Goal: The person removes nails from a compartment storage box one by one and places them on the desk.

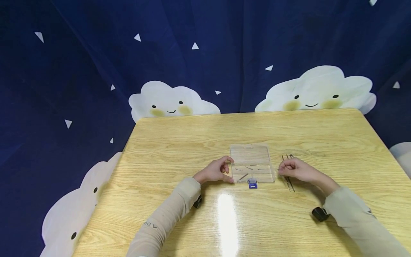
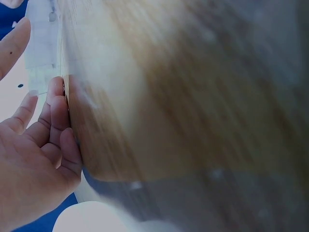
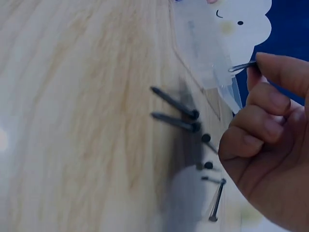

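Observation:
A clear plastic box (image 1: 272, 175) lies on the table with its lid (image 1: 249, 153) folded back and several thin dark metal pieces in its compartments. My left hand (image 1: 216, 170) holds the box at its left side, thumb at the front corner and index finger near the hinge. To the right of the box, my right hand (image 1: 298, 169) pinches a thin dark metal pin (image 3: 242, 66) between thumb and index finger; its end looks looped. Beneath and beside that hand lie several dark nails (image 3: 174, 122), partly hidden by it in the head view.
A blue tag or latch (image 1: 253, 184) sits at the box's front edge. The wooden table (image 1: 179, 139) reaches to a dark blue curtain (image 1: 221, 53) with clouds and triangles. Glare marks the table's front. A dark wrist device (image 1: 320, 214) hangs below the right sleeve.

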Demonstrator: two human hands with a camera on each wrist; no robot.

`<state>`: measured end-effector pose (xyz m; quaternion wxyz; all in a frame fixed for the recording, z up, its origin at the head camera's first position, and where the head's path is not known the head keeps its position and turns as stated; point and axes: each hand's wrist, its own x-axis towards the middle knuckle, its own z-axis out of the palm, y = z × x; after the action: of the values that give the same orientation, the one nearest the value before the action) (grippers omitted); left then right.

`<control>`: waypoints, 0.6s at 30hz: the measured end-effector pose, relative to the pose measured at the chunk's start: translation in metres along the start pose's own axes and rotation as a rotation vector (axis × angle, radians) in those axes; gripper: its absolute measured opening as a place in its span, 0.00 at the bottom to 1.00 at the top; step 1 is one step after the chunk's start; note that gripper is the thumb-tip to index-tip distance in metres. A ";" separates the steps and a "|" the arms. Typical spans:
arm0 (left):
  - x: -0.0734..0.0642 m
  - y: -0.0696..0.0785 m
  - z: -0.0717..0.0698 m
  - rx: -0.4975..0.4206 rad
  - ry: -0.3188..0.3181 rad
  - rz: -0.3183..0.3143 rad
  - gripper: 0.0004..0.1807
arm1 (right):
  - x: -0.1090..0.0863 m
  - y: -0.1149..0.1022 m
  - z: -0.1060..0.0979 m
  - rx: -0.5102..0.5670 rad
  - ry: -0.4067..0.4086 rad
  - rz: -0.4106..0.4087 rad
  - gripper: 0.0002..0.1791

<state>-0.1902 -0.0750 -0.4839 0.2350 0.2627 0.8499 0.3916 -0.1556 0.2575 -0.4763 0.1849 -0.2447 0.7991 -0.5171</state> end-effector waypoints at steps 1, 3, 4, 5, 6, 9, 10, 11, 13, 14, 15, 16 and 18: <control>0.000 0.000 0.000 0.000 0.000 -0.001 0.33 | -0.002 0.001 -0.001 -0.003 0.010 0.011 0.07; 0.000 0.000 0.000 0.000 -0.001 -0.003 0.33 | -0.007 0.003 -0.001 -0.012 0.029 0.029 0.07; 0.000 0.000 0.000 0.001 -0.001 -0.005 0.33 | -0.008 0.004 -0.002 -0.015 0.040 0.044 0.08; 0.000 0.000 0.000 0.000 -0.001 -0.006 0.33 | -0.010 0.005 -0.002 -0.017 0.050 0.059 0.08; 0.000 0.000 0.000 0.001 -0.002 -0.006 0.33 | -0.012 0.006 -0.003 -0.022 0.059 0.070 0.08; 0.000 0.001 0.000 0.001 -0.003 -0.007 0.33 | -0.018 0.009 -0.004 -0.046 0.088 0.117 0.08; 0.000 0.001 0.000 0.002 -0.004 -0.007 0.33 | -0.019 0.009 -0.004 -0.060 0.102 0.131 0.08; 0.000 0.001 0.000 0.002 -0.005 -0.007 0.33 | -0.021 0.010 -0.005 -0.072 0.110 0.148 0.08; 0.000 0.001 0.000 0.003 -0.006 -0.007 0.33 | -0.025 0.011 -0.006 -0.096 0.135 0.190 0.09; 0.000 0.000 0.000 0.005 -0.005 -0.006 0.33 | -0.026 0.011 -0.006 -0.107 0.146 0.211 0.09; 0.000 0.000 0.000 0.005 -0.004 -0.006 0.33 | -0.027 0.012 -0.007 -0.110 0.156 0.234 0.09; 0.001 -0.001 0.000 0.002 -0.003 -0.004 0.33 | -0.029 0.012 -0.008 -0.112 0.165 0.254 0.10; 0.001 -0.001 0.000 0.001 -0.001 -0.001 0.33 | -0.030 0.014 -0.008 -0.101 0.174 0.288 0.11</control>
<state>-0.1911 -0.0749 -0.4854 0.2356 0.2629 0.8501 0.3907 -0.1383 0.2861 -0.4844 0.1749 -0.0909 0.8638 -0.4636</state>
